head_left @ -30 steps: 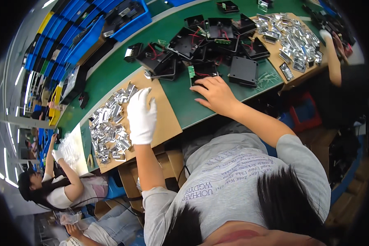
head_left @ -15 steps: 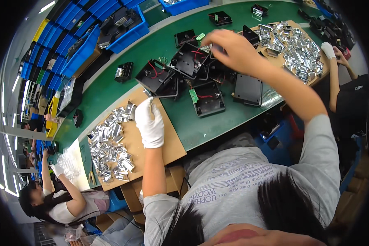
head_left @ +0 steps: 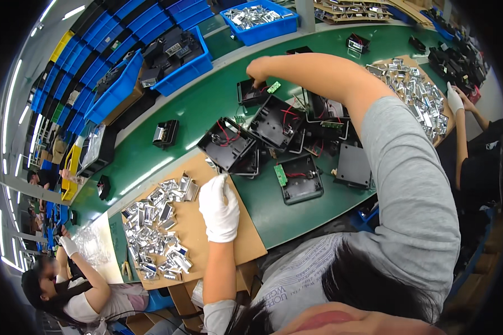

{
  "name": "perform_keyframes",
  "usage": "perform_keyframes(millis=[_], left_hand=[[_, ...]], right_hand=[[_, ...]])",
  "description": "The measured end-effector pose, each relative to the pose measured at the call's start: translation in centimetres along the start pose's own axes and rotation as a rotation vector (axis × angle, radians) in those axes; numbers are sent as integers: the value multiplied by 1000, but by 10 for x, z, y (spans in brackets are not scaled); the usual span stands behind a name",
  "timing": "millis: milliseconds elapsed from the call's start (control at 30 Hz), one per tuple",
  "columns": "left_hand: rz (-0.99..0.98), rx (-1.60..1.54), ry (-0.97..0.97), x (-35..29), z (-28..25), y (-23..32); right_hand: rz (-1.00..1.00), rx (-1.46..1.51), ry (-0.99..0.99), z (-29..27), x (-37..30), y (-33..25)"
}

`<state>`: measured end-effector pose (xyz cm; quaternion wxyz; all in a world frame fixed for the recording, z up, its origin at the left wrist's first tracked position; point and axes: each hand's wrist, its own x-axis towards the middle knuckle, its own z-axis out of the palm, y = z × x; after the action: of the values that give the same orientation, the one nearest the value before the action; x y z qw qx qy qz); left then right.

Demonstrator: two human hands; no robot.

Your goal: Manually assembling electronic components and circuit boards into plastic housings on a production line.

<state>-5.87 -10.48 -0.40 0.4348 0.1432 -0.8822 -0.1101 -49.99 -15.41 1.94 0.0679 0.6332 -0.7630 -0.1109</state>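
Note:
My right hand (head_left: 259, 71), bare, reaches far across the bench to a black plastic case (head_left: 249, 96) with a green circuit board (head_left: 274, 87) beside it. Its bent fingers are at the case's far edge and seem to grip it; the fingertips are partly hidden. My left hand (head_left: 219, 209), in a white glove, hovers over the near cardboard sheet (head_left: 246, 234) with its fingers pressed together. Whatever they hold, if anything, is hidden. Several open black cases with red wires (head_left: 227, 142) lie piled just beyond it. Shiny metal brackets (head_left: 156, 223) cover the cardboard's left part.
One case with a circuit board (head_left: 302, 178) lies near the green bench's front edge, beside a flat black case (head_left: 354, 166). Another bracket heap (head_left: 416, 92) is at the right. Blue bins (head_left: 260, 25) stand behind. Co-workers sit at left (head_left: 89, 296) and right (head_left: 478, 151).
My right hand has moved left and farther away, from above the case pile to the case behind it. The view has shifted, while my left hand stays over the cardboard, fingers closed.

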Motion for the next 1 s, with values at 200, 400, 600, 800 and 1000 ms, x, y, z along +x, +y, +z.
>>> perform_keyframes(millis=[200, 400, 600, 800, 1000], left_hand=[[-30, 7, -21, 3, 0, -1], [-47, -10, -38, 3, -2, -2], [-52, -7, -43, 3, -1, 0], [-44, 15, -30, 1, 0, -3], [-56, -5, -43, 0, 3, -6]], right_hand=[[299, 95, -421, -6, 12, 42], [330, -113, -278, -2, -24, 73], [520, 564, -227, 30, -16, 70], [424, 681, -316, 33, 6, 78], [91, 761, -128, 2, -22, 112]])
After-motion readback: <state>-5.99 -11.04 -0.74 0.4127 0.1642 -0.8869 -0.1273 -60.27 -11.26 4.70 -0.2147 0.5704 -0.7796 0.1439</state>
